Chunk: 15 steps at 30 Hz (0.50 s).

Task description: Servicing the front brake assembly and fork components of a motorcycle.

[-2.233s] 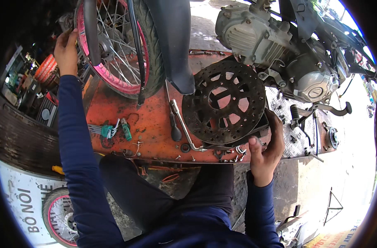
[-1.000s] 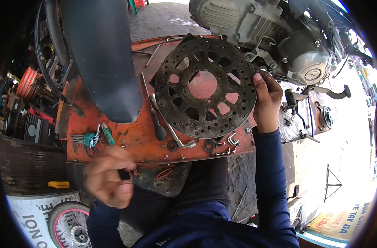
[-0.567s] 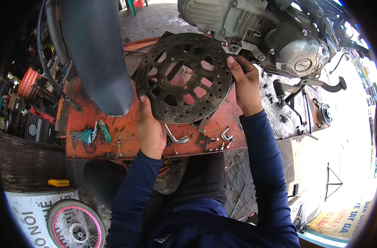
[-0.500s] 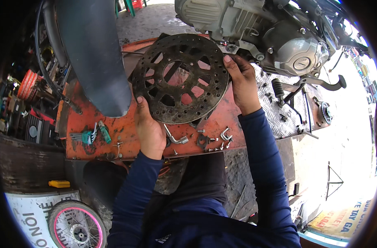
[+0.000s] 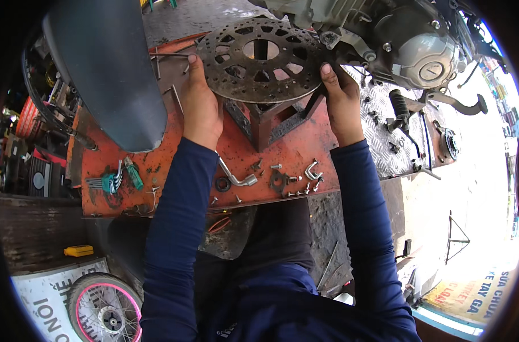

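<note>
Both my hands hold a dark, drilled motorcycle brake disc (image 5: 248, 78) by opposite edges, tilted so that its near rim is lower. My left hand (image 5: 202, 111) grips the left rim, thumb on top. On the right rim, my right hand (image 5: 345, 111) does the same; the fingers of both are mostly hidden beneath. Under the disc a dark metal stand (image 5: 262, 128) rests on the orange bench (image 5: 197, 196). Whether disc and stand touch, I cannot tell.
A motorcycle engine (image 5: 416, 60) sits close behind my right hand, its foot pedal (image 5: 467, 105) jutting right. A dark fender (image 5: 108, 85) hangs at left. Near the bench edge lie an L-shaped wrench (image 5: 236, 179), bolts (image 5: 315, 186) and a teal hex key set (image 5: 109, 182).
Both hands have carried the brake disc away from me and tipped it flatter. The stand beneath now shows more. The whole view has shifted slightly.
</note>
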Each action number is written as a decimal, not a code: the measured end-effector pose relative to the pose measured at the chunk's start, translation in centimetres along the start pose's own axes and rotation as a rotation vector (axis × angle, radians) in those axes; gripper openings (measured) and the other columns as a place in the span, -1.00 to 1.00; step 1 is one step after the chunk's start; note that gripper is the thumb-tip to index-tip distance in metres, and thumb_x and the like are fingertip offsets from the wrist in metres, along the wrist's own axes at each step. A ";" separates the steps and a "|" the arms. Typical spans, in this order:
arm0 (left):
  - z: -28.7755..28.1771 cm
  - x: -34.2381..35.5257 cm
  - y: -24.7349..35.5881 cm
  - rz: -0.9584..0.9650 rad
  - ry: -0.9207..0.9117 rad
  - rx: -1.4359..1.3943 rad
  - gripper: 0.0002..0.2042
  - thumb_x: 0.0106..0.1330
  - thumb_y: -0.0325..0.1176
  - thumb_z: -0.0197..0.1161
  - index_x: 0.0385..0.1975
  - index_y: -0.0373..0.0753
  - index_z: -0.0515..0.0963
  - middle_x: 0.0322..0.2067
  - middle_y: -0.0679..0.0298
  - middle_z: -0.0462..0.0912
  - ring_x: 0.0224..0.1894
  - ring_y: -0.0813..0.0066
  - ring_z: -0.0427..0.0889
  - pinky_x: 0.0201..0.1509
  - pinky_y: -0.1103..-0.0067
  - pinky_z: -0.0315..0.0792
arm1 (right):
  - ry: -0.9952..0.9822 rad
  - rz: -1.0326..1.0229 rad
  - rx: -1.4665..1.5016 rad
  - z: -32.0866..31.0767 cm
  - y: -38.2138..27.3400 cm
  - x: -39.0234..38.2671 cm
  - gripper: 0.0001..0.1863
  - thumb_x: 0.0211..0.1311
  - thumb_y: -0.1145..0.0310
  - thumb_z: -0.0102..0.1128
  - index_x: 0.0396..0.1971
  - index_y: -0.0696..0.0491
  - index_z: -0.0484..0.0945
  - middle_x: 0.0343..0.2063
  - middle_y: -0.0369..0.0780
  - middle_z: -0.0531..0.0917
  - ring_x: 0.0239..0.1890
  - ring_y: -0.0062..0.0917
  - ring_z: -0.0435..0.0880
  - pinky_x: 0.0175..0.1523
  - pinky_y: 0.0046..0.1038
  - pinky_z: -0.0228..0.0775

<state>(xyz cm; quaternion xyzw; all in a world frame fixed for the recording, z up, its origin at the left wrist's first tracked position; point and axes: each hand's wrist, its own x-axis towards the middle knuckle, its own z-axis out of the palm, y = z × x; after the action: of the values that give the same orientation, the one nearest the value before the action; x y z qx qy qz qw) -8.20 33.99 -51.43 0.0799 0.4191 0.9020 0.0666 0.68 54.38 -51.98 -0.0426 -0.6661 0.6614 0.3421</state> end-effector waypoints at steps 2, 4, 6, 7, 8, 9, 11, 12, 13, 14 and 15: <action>0.6 1.5 -0.1 -0.047 0.026 -0.023 -0.49 0.36 0.06 0.00 -0.01 -0.32 0.41 -0.05 0.21 0.54 -0.05 0.44 0.55 0.03 0.47 0.45 | -0.051 -0.036 -0.114 -0.6 -0.8 -0.7 -0.40 0.03 0.00 0.36 -0.18 0.26 0.51 -0.46 -0.23 0.60 -0.70 -0.67 0.45 -0.55 -0.63 0.28; 0.2 3.7 -1.1 -0.056 -0.035 -0.108 -0.51 0.36 0.05 0.02 0.04 -0.27 0.39 -0.03 0.22 0.54 0.00 0.39 0.52 0.09 0.41 0.40 | -0.063 -0.071 -0.174 -0.6 -1.2 -1.5 -0.47 -0.04 0.16 0.45 -0.19 0.25 0.51 -0.53 -0.26 0.61 -0.69 -0.68 0.46 -0.54 -0.64 0.28; -0.4 5.8 -1.7 -0.052 -0.096 -0.189 -0.52 0.35 0.03 0.04 0.08 -0.21 0.37 -0.01 0.23 0.53 0.05 0.34 0.48 0.14 0.35 0.36 | -0.067 -0.062 -0.210 0.2 -1.3 -1.9 -0.49 -0.06 0.21 0.47 -0.20 0.25 0.52 -0.56 -0.28 0.61 -0.66 -0.68 0.47 -0.53 -0.63 0.29; -0.1 6.4 -1.6 -0.026 -0.081 -0.138 -0.51 0.35 0.06 0.02 0.07 -0.21 0.37 -0.05 0.23 0.54 0.02 0.35 0.49 0.13 0.36 0.35 | -0.025 -0.069 -0.240 0.8 -1.5 -2.0 -0.52 -0.08 0.24 0.49 -0.23 0.25 0.53 -0.58 -0.28 0.61 -0.65 -0.68 0.48 -0.52 -0.63 0.29; -0.1 6.6 -1.4 0.003 -0.065 -0.085 -0.50 0.34 0.09 0.01 0.05 -0.21 0.37 -0.09 0.23 0.56 -0.01 0.35 0.49 0.12 0.36 0.34 | 0.014 -0.078 -0.268 1.3 -1.6 -2.1 -0.55 -0.09 0.27 0.50 -0.27 0.24 0.54 -0.60 -0.29 0.61 -0.64 -0.68 0.49 -0.52 -0.64 0.30; -0.6 6.3 -1.2 0.004 -0.061 -0.082 -0.50 0.34 0.09 0.01 0.05 -0.21 0.37 -0.09 0.23 0.56 -0.01 0.35 0.49 0.12 0.36 0.34 | 0.011 -0.075 -0.265 1.6 -1.3 -2.1 -0.55 -0.09 0.27 0.50 -0.27 0.24 0.54 -0.60 -0.29 0.61 -0.64 -0.68 0.49 -0.52 -0.64 0.30; 0.1 2.5 -1.2 -0.062 0.053 0.176 -0.47 0.33 0.17 -0.03 -0.01 -0.21 0.41 -0.16 0.25 0.57 -0.12 0.38 0.52 0.02 0.42 0.35 | 0.065 -0.194 -0.315 0.7 -0.3 -1.7 -0.59 -0.10 0.27 0.50 -0.34 0.23 0.56 -0.59 -0.27 0.62 -0.70 -0.65 0.49 -0.54 -0.62 0.30; 0.6 0.4 -2.0 0.053 0.068 0.250 -0.46 0.35 0.21 -0.13 -0.22 -0.21 0.49 -0.41 0.33 0.51 -0.35 0.50 0.45 -0.19 0.54 0.31 | 0.063 -0.272 -0.325 0.1 0.6 -1.6 -0.60 -0.11 0.26 0.51 -0.37 0.23 0.56 -0.58 -0.25 0.63 -0.70 -0.63 0.52 -0.53 -0.63 0.31; 0.8 0.1 -2.8 0.058 0.066 0.249 -0.46 0.35 0.21 -0.13 -0.22 -0.21 0.49 -0.41 0.33 0.51 -0.35 0.50 0.45 -0.19 0.54 0.31 | 0.063 -0.277 -0.323 0.3 0.4 -1.5 -0.60 -0.11 0.26 0.51 -0.37 0.23 0.56 -0.58 -0.25 0.63 -0.70 -0.63 0.52 -0.53 -0.63 0.31; 0.5 -0.5 -4.0 0.250 0.082 0.408 -0.46 0.35 0.23 -0.16 -0.37 -0.21 0.47 -0.51 0.37 0.40 -0.42 0.54 0.36 -0.27 0.57 0.26 | 0.045 -0.200 -0.331 0.6 0.0 -1.6 -0.59 -0.12 0.25 0.51 -0.37 0.23 0.56 -0.58 -0.25 0.63 -0.64 -0.63 0.55 -0.49 -0.62 0.34; 0.2 -0.8 -5.1 0.441 0.096 0.565 -0.43 0.36 0.24 -0.19 -0.51 -0.20 0.44 -0.60 0.42 0.29 -0.49 0.59 0.28 -0.34 0.60 0.20 | 0.028 -0.122 -0.340 0.8 -0.2 -1.6 -0.58 -0.13 0.24 0.52 -0.37 0.23 0.56 -0.57 -0.25 0.63 -0.57 -0.64 0.58 -0.45 -0.62 0.37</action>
<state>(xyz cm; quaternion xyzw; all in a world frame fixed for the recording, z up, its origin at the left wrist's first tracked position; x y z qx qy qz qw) -7.15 37.23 -55.29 0.1413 0.6272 0.7459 -0.1739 1.61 52.84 -52.33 -0.0686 -0.7647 0.5166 0.3789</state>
